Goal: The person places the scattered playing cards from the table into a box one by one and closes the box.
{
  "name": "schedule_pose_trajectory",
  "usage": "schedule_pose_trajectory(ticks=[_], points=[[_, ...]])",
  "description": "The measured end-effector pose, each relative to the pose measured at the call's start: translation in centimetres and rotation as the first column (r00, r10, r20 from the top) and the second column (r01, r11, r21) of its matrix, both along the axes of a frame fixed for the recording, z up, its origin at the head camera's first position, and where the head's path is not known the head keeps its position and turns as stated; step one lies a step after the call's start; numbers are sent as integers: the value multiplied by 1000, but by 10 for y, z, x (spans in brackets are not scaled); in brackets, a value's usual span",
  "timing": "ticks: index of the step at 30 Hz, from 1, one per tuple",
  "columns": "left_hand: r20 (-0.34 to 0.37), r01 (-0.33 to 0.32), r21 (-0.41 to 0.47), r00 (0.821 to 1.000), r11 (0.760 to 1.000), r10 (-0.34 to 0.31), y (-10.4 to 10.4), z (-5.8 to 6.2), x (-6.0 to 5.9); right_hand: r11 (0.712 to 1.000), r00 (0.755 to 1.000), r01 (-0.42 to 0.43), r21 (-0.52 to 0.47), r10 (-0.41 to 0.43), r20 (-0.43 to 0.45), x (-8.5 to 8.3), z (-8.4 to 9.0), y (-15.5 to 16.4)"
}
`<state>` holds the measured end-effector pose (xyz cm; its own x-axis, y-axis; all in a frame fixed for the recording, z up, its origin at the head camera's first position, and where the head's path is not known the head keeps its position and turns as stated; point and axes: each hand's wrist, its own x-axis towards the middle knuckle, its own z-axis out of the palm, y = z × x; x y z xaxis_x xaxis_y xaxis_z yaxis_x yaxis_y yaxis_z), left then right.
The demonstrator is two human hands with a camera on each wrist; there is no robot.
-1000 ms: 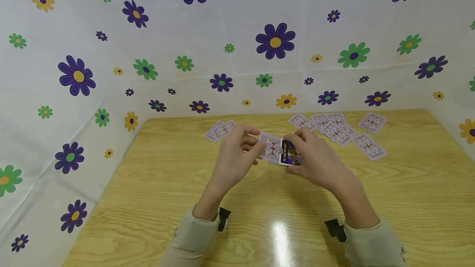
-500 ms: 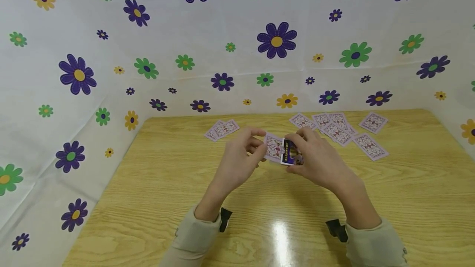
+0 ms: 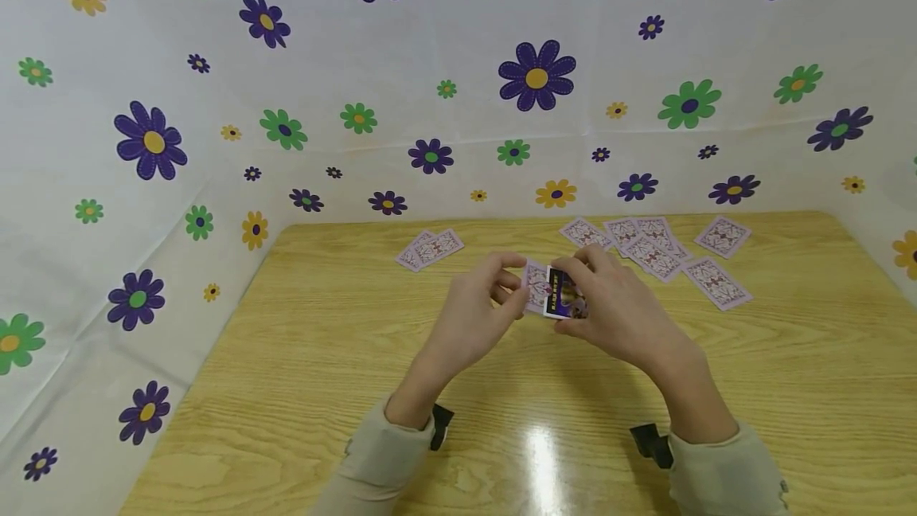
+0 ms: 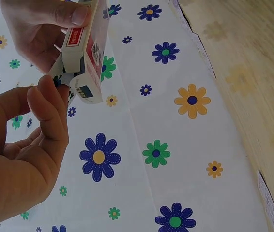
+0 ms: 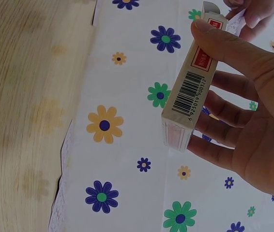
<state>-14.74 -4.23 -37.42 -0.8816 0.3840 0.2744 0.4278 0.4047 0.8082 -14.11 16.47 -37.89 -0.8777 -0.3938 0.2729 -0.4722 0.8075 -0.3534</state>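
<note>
My right hand [image 3: 623,313] grips a card box [image 3: 566,295] by its long edges, above the table. Dark print shows on its face in the head view, and a barcode marks its narrow side [image 5: 189,92] in the right wrist view. A playing card [image 3: 536,287] with a pink patterned back sticks out of the box's left end. My left hand [image 3: 478,310] pinches the card's outer edge between thumb and fingers. In the left wrist view, the box [image 4: 89,63] has an open end with flaps beside my left fingertips. How many cards are inside is hidden.
On the wooden table [image 3: 322,357], two overlapping cards [image 3: 433,248] lie face down at the back left. Several more cards [image 3: 653,253] lie spread at the back right. A flower-patterned cloth [image 3: 401,46] stands behind and at the sides.
My left hand has moved right, toward the box. The card has slid farther into it, so a shorter part shows. My right hand and the box have hardly moved.
</note>
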Motion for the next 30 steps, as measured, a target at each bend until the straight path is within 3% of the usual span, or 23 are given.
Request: schedule_pose_trajectory(ticks=[16, 30], points=[[45, 15, -109, 999, 994, -10, 13, -3, 5, 1000, 1000, -17, -14, 17, -21, 0, 0, 1], [-28, 37, -159, 999, 987, -42, 17, -7, 6, 1000, 999, -15, -2, 15, -37, 1, 0, 1]])
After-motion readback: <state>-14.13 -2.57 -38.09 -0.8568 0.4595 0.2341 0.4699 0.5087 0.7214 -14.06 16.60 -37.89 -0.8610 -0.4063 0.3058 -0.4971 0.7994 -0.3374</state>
